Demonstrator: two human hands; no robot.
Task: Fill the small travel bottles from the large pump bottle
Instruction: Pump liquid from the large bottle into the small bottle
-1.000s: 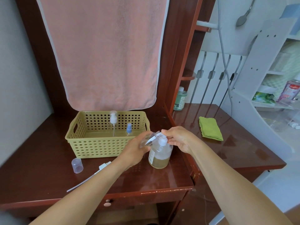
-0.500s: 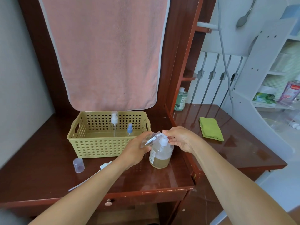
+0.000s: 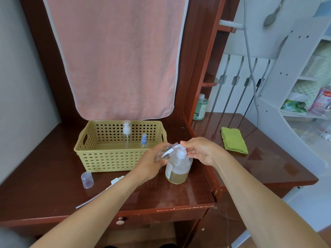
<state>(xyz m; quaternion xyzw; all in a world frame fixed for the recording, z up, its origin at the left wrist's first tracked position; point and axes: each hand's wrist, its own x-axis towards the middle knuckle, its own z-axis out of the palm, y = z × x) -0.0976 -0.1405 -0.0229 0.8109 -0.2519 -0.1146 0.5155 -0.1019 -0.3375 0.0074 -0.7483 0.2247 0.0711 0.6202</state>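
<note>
The large pump bottle (image 3: 177, 170) stands on the dark wooden desk (image 3: 53, 197), partly filled with yellowish liquid. My right hand (image 3: 198, 151) rests its fingers on the white pump head (image 3: 181, 153). My left hand (image 3: 152, 163) holds a small clear travel bottle (image 3: 169, 150) tilted, its open threaded neck right at the pump spout. Two more small bottles stand in the yellow-green basket (image 3: 100, 158): one with a white pump top (image 3: 126, 128), one with a blue spray top (image 3: 143, 139).
A small clear cap (image 3: 87, 179) stands on the desk left of my arm, with a white pump top and its long tube (image 3: 114, 181) lying beside it. A green cloth (image 3: 233, 140) lies on the right desk. A green bottle (image 3: 201, 109) stands behind. A pink towel hangs above.
Both hands and the bottles have stayed in nearly the same pose; only the camera has shifted slightly.
</note>
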